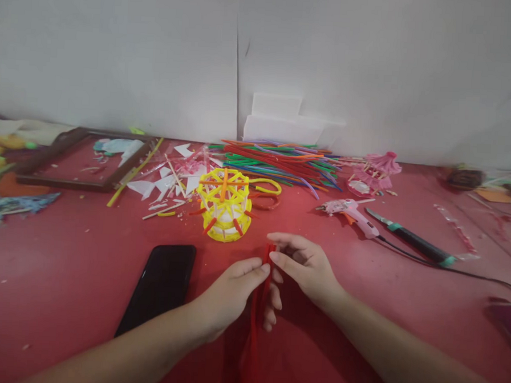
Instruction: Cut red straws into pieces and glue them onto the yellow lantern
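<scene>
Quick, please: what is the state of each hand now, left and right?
Left hand: closed, pinching the red pipe cleaners near their top.
Right hand: closed, fingertips gripping the same red pipe cleaners at the top end.

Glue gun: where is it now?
Head view, right of centre: the pink glue gun lies between the yellow pipe-cleaner cage and the black-handled knife, beyond the right hand pinching red pipe cleaners.

Red pipe cleaners (255,314): thin, fuzzy, bunched together; count cannot be told. Pose near-upright, slightly tilted. Upper end pinched between left hand (228,296) and right hand (307,268); lower length runs toward the camera.
</scene>
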Motion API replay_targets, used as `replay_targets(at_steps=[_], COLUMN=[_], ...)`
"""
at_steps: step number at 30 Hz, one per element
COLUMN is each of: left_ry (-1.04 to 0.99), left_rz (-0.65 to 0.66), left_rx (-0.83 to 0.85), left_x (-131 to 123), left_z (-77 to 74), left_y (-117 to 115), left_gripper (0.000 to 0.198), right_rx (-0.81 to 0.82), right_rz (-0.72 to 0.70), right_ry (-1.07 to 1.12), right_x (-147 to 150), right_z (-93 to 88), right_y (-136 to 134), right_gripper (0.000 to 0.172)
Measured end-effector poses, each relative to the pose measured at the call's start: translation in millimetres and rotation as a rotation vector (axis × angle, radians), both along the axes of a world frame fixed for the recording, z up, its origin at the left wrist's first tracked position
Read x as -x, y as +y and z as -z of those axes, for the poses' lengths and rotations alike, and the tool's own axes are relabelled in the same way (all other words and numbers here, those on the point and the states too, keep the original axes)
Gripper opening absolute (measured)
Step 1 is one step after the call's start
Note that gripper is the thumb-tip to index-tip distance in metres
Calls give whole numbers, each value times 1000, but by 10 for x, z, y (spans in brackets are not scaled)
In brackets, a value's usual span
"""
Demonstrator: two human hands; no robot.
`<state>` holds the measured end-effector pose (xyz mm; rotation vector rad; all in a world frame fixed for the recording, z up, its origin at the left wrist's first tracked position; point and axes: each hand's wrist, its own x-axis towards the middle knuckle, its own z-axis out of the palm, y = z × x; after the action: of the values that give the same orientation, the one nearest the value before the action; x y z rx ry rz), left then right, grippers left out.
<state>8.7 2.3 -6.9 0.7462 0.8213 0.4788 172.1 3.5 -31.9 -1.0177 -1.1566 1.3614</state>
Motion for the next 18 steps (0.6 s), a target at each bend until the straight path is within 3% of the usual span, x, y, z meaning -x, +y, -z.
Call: replay_targets(at_steps=[8, 18], left_ry=[0, -23], left_rz=[23, 21], left_rx=[-73, -63], left_x=[-9, -12], left_z=[-15, 4], left_y=[-21, -13], left_gripper=[24, 23], right_rx=[-65, 228], right_rz=[28, -91], right_ry=[-115, 30], right_x=[-8, 54], right_z=[-29, -124], right_y=[-18, -69], right_gripper=[22, 34])
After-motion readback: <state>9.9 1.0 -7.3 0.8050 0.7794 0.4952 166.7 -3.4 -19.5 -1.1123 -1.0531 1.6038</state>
